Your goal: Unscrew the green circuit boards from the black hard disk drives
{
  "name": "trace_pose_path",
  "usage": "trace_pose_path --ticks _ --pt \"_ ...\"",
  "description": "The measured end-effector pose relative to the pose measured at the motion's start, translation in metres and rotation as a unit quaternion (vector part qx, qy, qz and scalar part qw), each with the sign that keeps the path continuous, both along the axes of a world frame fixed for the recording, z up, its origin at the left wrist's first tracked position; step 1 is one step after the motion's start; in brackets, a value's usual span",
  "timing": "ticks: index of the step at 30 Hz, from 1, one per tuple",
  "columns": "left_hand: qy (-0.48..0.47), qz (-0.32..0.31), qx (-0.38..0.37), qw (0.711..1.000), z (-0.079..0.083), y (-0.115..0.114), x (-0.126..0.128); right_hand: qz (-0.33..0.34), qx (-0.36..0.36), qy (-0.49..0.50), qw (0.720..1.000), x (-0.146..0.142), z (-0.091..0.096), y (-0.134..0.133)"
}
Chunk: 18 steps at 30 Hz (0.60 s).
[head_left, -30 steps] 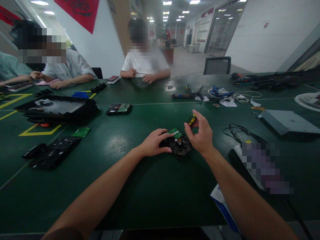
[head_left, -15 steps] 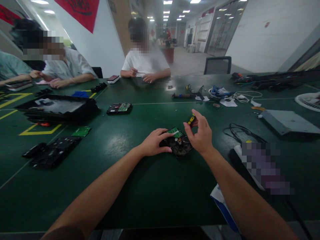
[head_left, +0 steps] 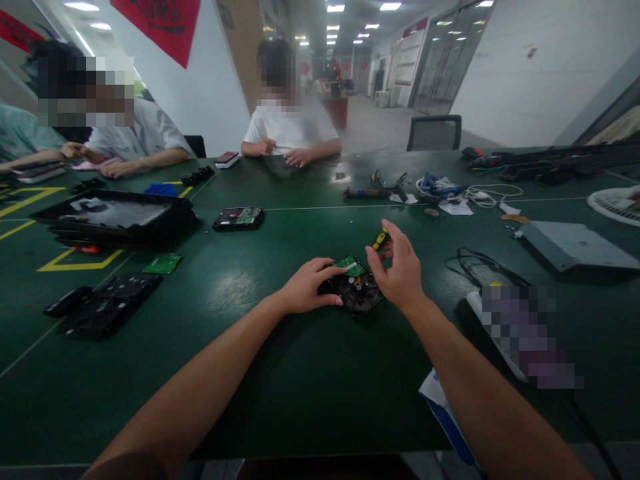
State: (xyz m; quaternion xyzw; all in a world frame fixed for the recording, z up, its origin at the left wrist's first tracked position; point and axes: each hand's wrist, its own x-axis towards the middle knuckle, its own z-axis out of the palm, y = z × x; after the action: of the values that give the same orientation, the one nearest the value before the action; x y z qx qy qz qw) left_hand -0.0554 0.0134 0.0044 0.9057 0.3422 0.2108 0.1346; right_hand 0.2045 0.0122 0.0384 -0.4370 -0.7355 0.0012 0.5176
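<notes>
A black device with its inside exposed (head_left: 356, 295) lies on the green table in front of me. Along its far edge is a green circuit board (head_left: 352, 265). My left hand (head_left: 311, 287) grips the device's left side, index finger over the board and thumb at the near edge. Pinched between the fingertips of my right hand (head_left: 400, 265) is a short black-and-yellow screwdriver (head_left: 381, 240), held at a slant above the device's right side. The hand hides the tool's lower end, so I cannot tell whether its tip touches anything.
Left of me lie a black casing (head_left: 113, 303), a loose green board (head_left: 164, 263) and a black tray (head_left: 120, 217). A similar opened device (head_left: 238, 218) sits farther off. On the right are a grey metal box (head_left: 580, 245) and black cables (head_left: 483, 263). A person (head_left: 290, 130) sits opposite.
The screwdriver in my right hand has tilted slightly, and that hand has shifted a little to the left. My left hand keeps its place on the device.
</notes>
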Motion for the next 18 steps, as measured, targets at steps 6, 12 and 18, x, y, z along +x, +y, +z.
trace_pose_path --ticks 6,12,18 --pt "-0.006 0.002 -0.004 1.000 -0.0010 0.0004 0.0000 0.025 -0.008 0.012 1.000 -0.0002 -0.0002 0.0008" --pt "-0.002 0.001 -0.002 1.000 -0.0019 0.0009 -0.0007 -0.024 0.021 -0.002 0.999 0.0002 0.0021 -0.0013" --pt "-0.005 0.008 0.001 1.000 -0.0032 0.0012 0.0000 0.017 0.035 -0.026 0.999 0.0002 0.0008 0.0003"
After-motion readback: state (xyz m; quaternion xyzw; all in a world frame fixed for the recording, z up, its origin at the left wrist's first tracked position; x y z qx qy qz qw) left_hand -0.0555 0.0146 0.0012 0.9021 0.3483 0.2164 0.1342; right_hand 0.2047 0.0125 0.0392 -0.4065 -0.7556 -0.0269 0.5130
